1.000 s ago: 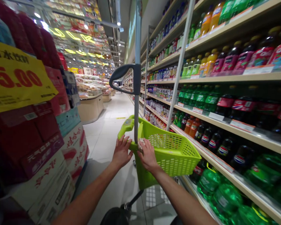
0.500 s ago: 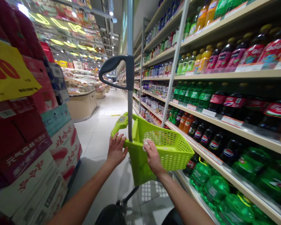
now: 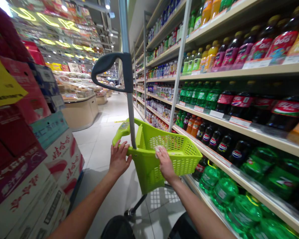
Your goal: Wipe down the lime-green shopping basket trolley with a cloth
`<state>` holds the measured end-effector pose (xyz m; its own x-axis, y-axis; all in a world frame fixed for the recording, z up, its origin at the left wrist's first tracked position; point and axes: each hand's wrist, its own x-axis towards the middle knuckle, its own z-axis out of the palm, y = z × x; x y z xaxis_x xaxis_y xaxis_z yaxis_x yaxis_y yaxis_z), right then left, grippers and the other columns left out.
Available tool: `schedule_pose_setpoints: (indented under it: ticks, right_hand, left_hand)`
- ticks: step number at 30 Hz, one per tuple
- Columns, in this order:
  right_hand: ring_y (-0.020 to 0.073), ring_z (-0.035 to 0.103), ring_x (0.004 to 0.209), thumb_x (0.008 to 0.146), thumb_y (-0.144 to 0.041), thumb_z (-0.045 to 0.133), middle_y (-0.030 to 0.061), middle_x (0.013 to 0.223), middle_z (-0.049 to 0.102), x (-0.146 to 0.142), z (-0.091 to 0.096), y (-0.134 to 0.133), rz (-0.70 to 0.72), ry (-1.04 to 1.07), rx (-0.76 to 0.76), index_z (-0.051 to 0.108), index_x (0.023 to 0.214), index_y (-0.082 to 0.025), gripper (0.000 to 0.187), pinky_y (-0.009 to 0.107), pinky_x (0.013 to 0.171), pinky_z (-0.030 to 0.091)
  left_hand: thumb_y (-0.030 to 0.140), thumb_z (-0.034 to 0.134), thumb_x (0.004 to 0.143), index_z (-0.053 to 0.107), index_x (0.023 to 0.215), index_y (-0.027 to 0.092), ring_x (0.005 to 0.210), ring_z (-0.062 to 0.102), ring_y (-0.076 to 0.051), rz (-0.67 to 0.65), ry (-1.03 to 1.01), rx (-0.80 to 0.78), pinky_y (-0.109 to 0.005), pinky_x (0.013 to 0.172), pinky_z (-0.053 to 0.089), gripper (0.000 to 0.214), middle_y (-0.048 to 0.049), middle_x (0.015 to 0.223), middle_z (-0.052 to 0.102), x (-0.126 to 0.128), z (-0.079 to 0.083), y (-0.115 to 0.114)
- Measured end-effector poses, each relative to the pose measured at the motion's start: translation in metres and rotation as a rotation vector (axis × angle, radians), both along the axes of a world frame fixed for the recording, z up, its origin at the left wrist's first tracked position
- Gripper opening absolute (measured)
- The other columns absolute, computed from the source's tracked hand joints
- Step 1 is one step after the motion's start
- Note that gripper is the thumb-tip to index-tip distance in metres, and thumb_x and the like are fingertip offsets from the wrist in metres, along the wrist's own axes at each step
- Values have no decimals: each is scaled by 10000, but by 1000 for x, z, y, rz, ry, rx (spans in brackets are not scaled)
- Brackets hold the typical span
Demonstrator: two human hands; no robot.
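A lime-green basket [image 3: 149,172] on a wheeled frame stands in a supermarket aisle, and everything here is placed from it. Its near rim runs crosswise in front of the person, while its long axis points away down the aisle, angled slightly to the right.

The left hand [image 3: 118,159] lies on the near-left corner of that rim, just left of the grey pole [image 3: 130,113] that rises from the basket's back edge. Its fingers [image 3: 122,145] are spread apart, resting on the plastic rather than wrapped round it. The right hand [image 3: 165,164] sits on the same rim to the right of the pole, fingers together and clamped on a small white cloth [image 3: 158,150] pressed against the top edge. So the cloth is at the rim, directly under the right hand, with the left hand well apart across the pole.

Higher on the pole a dark loop handle [image 3: 107,64] juts left — neither hand touches it. Right of the basket run shelves of drink bottles [image 3: 229,99], and to its left stacked cartons [image 3: 27,159] stand on the tiled floor [image 3: 102,142].
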<state>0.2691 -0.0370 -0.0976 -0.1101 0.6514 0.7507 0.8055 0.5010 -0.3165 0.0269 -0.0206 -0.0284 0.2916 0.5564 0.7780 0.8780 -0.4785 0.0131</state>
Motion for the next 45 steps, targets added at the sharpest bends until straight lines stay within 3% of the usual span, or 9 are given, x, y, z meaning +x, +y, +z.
schedule_pose_setpoints:
  ticks: [3, 11, 18, 25, 27, 33, 35, 41, 45]
  right_hand:
    - [155, 105, 1313, 630, 102, 287, 44, 1359, 343, -23, 10, 3, 110, -63, 10, 469, 1231, -185, 690, 382, 1064, 245]
    - [129, 124, 1307, 623, 114, 237, 69, 1293, 431, 88, -15, -12, -195, 19, 3, 542, 1149, -165, 669, 364, 1087, 168]
    - [133, 79, 1315, 632, 94, 271, 38, 1366, 337, 10, 4, -2, 77, -133, -48, 455, 1241, -169, 689, 369, 1069, 238]
    - [141, 180, 1296, 649, 65, 269, 46, 1318, 409, 148, -31, -10, -289, -25, -111, 504, 1196, -160, 636, 399, 1078, 205]
    - [161, 240, 1278, 663, 51, 279, 68, 1278, 455, 160, -30, -7, -393, 32, -117, 535, 1160, -139, 590, 417, 1073, 214]
    - [144, 202, 1291, 614, 85, 262, 10, 1339, 381, 65, -13, 3, -86, -93, -91, 507, 1195, -169, 681, 336, 1067, 253]
    - [141, 188, 1295, 633, 81, 258, 5, 1347, 369, 62, -16, -2, -71, -140, -106, 500, 1204, -182, 673, 330, 1065, 254]
    - [238, 340, 1227, 685, 0, 294, 125, 1211, 503, 173, -38, 5, -475, -57, -207, 583, 1100, -115, 518, 426, 1026, 294]
    - [217, 371, 1206, 664, 10, 289, 115, 1195, 514, 166, -42, 10, -480, -93, -152, 597, 1074, -117, 528, 390, 1034, 289]
  left_hand:
    - [275, 437, 759, 487, 1090, 170, 1220, 294, -312, -1, 33, -19, -526, 1007, 215, 351, -97, 1202, 500, -3, 3, 0]
    - [274, 418, 771, 474, 1123, 151, 1267, 218, -321, 60, 66, -23, -549, 1011, 145, 378, -126, 1293, 424, 0, 2, -3]
    - [294, 397, 785, 476, 1130, 139, 1283, 177, -319, 92, 70, -23, -563, 1009, 88, 387, -135, 1311, 410, 3, 1, -3]
    - [306, 423, 776, 468, 1142, 193, 1256, 248, -313, 52, 71, 6, -559, 1015, 85, 385, -111, 1260, 466, -8, -1, 4]
    - [317, 444, 764, 467, 1140, 195, 1249, 252, -324, 21, 37, 12, -559, 1010, 114, 397, -111, 1239, 482, -7, -3, 7]
    - [344, 458, 766, 474, 1130, 206, 1201, 320, -331, 33, 74, 5, -562, 994, 148, 389, -100, 1190, 523, -9, 1, 9]
    - [350, 463, 774, 481, 1115, 212, 1177, 356, -323, 64, 116, -22, -568, 998, 123, 368, -86, 1173, 543, -13, 6, 6]
    - [342, 483, 783, 501, 1068, 219, 1129, 427, -281, 106, 162, -80, -547, 1018, 91, 312, -58, 1115, 584, -23, 15, -1]
    - [342, 484, 781, 507, 1061, 234, 1122, 439, -277, 109, 140, -66, -542, 1020, 93, 301, -56, 1108, 589, -25, 13, -1]
